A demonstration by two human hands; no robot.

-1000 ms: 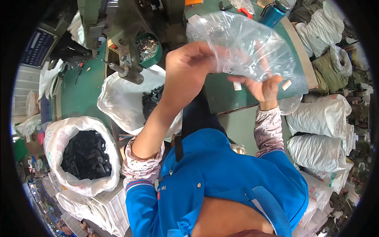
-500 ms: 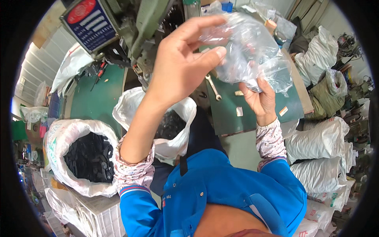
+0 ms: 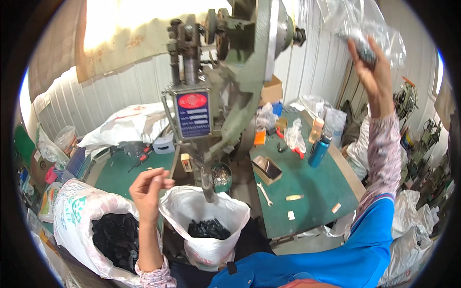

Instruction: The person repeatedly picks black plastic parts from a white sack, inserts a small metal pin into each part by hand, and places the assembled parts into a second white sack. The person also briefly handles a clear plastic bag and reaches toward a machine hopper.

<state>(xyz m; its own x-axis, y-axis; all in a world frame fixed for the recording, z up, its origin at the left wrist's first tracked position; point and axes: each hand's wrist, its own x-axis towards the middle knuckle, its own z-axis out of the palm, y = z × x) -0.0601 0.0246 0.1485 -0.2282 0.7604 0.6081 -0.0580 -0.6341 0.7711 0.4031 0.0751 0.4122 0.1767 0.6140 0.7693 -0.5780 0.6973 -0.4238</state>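
Note:
Raised at the upper right, my right hand (image 3: pixel 374 72) grips a clear plastic bag (image 3: pixel 343 17). Small greyish contents show at the bottom of the bag, too blurred to name. My left hand (image 3: pixel 148 189) hovers at the left, between two white woven sacks, its fingers curled in and nothing visible in them. Beside it, the middle sack (image 3: pixel 175 204) stands open beneath the press with small black parts (image 3: pixel 210 229) inside. The left sack (image 3: pixel 72 211), also open, is filled with black parts (image 3: pixel 113 235).
A green press (image 3: pixel 259 91) rises at the centre. On the right green table (image 3: pixel 307 206) lie a wrench (image 3: pixel 264 194), a small box (image 3: pixel 267 170), a blue bottle (image 3: pixel 319 150) and small labels. White sacks (image 3: pixel 408 230) are stacked at the right; red-handled pliers (image 3: pixel 141 157) lie on the left table.
My right hand has lifted the plastic bag up and to the right. My left hand has come away from the bag, down to the left, and its fingers have curled. The view has tilted up.

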